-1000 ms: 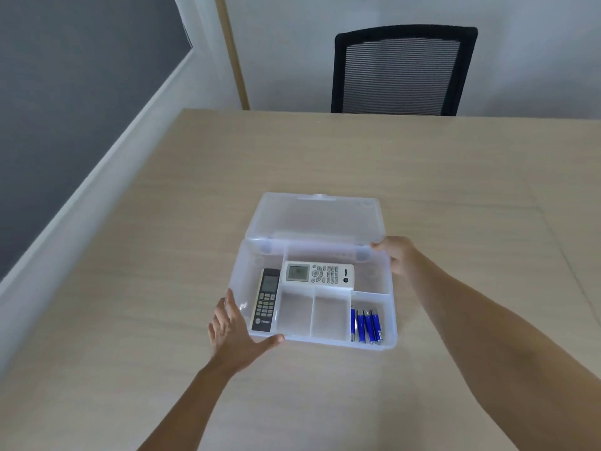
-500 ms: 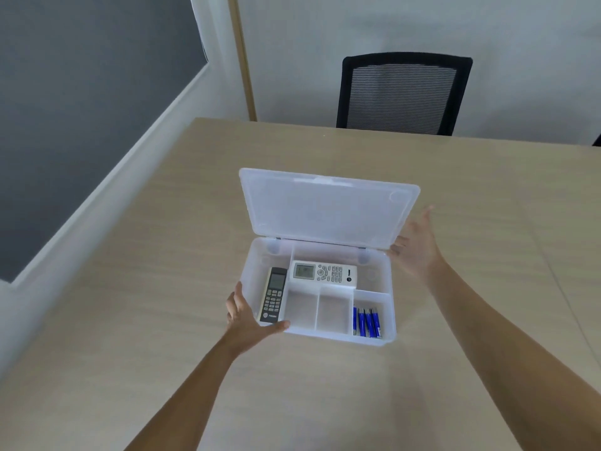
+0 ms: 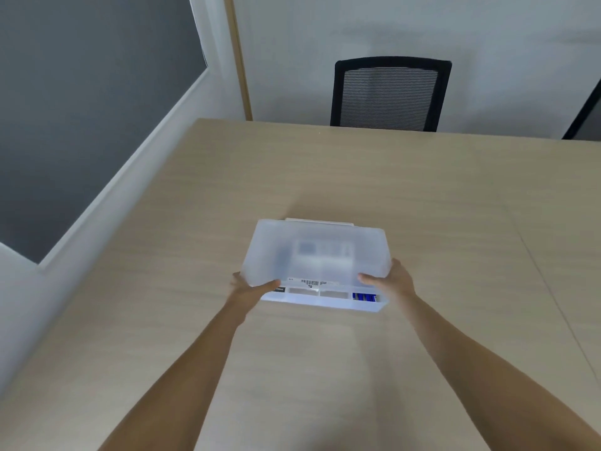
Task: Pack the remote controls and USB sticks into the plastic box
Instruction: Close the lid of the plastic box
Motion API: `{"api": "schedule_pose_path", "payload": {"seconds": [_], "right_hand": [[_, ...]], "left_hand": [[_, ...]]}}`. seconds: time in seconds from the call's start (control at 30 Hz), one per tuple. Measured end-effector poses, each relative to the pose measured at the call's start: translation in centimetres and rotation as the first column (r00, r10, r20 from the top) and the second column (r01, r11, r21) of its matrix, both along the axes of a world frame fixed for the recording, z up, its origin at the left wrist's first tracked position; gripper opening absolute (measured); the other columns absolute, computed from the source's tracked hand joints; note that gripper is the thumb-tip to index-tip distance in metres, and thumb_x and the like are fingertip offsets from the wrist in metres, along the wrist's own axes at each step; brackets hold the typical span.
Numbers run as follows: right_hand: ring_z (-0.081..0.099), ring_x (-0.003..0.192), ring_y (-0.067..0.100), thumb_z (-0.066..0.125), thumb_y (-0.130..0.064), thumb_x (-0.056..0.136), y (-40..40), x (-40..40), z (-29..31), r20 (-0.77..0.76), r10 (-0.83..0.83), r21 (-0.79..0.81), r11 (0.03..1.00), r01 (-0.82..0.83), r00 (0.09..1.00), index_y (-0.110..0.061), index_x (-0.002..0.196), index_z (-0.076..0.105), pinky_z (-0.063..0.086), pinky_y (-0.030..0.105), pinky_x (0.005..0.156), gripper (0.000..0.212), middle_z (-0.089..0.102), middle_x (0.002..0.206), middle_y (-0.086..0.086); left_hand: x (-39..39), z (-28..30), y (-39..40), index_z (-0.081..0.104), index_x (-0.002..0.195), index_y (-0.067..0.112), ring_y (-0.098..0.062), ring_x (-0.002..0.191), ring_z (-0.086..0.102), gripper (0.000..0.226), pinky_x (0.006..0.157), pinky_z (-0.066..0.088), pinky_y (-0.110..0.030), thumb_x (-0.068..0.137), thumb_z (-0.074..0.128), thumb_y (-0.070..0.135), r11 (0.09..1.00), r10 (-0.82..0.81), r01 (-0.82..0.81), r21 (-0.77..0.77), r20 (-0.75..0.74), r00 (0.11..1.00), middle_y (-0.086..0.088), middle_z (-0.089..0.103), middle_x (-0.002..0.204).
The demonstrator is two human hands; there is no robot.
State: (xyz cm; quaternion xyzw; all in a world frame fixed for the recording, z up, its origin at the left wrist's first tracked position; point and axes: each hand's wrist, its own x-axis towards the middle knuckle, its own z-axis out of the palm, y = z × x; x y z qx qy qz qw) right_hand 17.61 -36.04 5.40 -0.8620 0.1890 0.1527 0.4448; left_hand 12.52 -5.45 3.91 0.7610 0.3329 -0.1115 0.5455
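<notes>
The clear plastic box (image 3: 325, 302) sits on the table in front of me. Its translucent lid (image 3: 315, 252) is folded down over it, with a narrow gap left at the near edge. My left hand (image 3: 252, 286) grips the lid's near left corner. My right hand (image 3: 388, 279) grips its near right corner. Through the lid I see the blurred shapes of the white remote (image 3: 320, 250) and the dark remote (image 3: 281, 255). The blue USB sticks (image 3: 364, 297) show in the near right compartment, through the gap.
The light wooden table (image 3: 357, 174) stretches all around the box. A black mesh chair (image 3: 390, 92) stands at its far side against the white wall. A grey wall panel (image 3: 81, 92) runs along the left.
The lid, which stood open at the back, has swung down over the box. Both hands moved from the box's sides onto the lid's near corners.
</notes>
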Motion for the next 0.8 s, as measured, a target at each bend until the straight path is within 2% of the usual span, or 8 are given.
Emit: {"api": "schedule_pose_path", "payload": {"seconds": [0.13,0.27,0.43,0.63,0.8], "right_hand": [[0.039,0.125,0.034,0.087,-0.049,0.050,1.9,-1.1,-1.1,-0.066,-0.020,-0.251,0.968,0.003,0.998,-0.011,0.129,0.041,0.037,0.037,0.100,0.099,0.049,0.129,0.015],[0.034,0.126,0.038,0.086,-0.058,0.043,3.9,-1.9,-1.3,-0.063,-0.103,-0.400,0.914,0.069,0.993,-0.008,0.135,0.031,0.037,0.038,0.103,0.118,0.030,0.142,0.019],[0.035,0.133,0.039,0.088,-0.052,0.049,4.4,-1.7,-1.7,-0.128,-0.101,-0.306,0.950,0.058,0.987,-0.006,0.146,0.012,0.033,0.046,0.112,0.131,0.029,0.147,0.020],[0.031,0.136,0.039,0.088,-0.052,0.050,3.9,-2.3,-2.3,-0.069,-0.081,-0.242,0.968,0.062,0.994,-0.005,0.145,0.016,0.033,0.050,0.112,0.129,0.028,0.148,0.021],[0.025,0.141,0.035,0.086,-0.055,0.051,3.9,-2.5,-1.9,-0.096,-0.069,-0.212,0.976,0.048,0.993,-0.008,0.147,0.010,0.032,0.049,0.113,0.131,0.024,0.150,0.018]], "left_hand": [[0.2,-0.9,-1.2,0.036,0.132,0.002,-0.029,0.124,0.048,0.098,0.101,0.047,-0.041,0.057,0.091,0.032,0.978,-0.035,0.043,0.204,-0.046,0.998,-0.013,0.041,0.134],[0.2,-1.3,-1.4,0.036,0.130,-0.001,-0.030,0.126,0.045,0.097,0.099,0.046,-0.039,0.059,0.090,0.034,0.956,-0.066,0.079,0.284,-0.055,0.996,-0.015,0.042,0.133],[0.3,-1.4,-1.6,0.037,0.129,-0.002,-0.030,0.123,0.046,0.095,0.096,0.044,-0.037,0.059,0.090,0.035,0.946,-0.078,0.088,0.313,-0.044,0.996,-0.017,0.041,0.132],[0.1,-1.7,-1.6,0.036,0.129,-0.003,-0.032,0.123,0.046,0.096,0.097,0.045,-0.039,0.060,0.089,0.037,0.932,-0.095,0.105,0.347,-0.048,0.994,-0.017,0.040,0.133],[0.4,-1.3,-1.5,0.031,0.135,0.002,-0.031,0.132,0.040,0.105,0.107,0.040,-0.047,0.059,0.085,0.049,0.906,-0.124,0.168,0.389,-0.136,0.983,-0.013,0.036,0.140]]}}
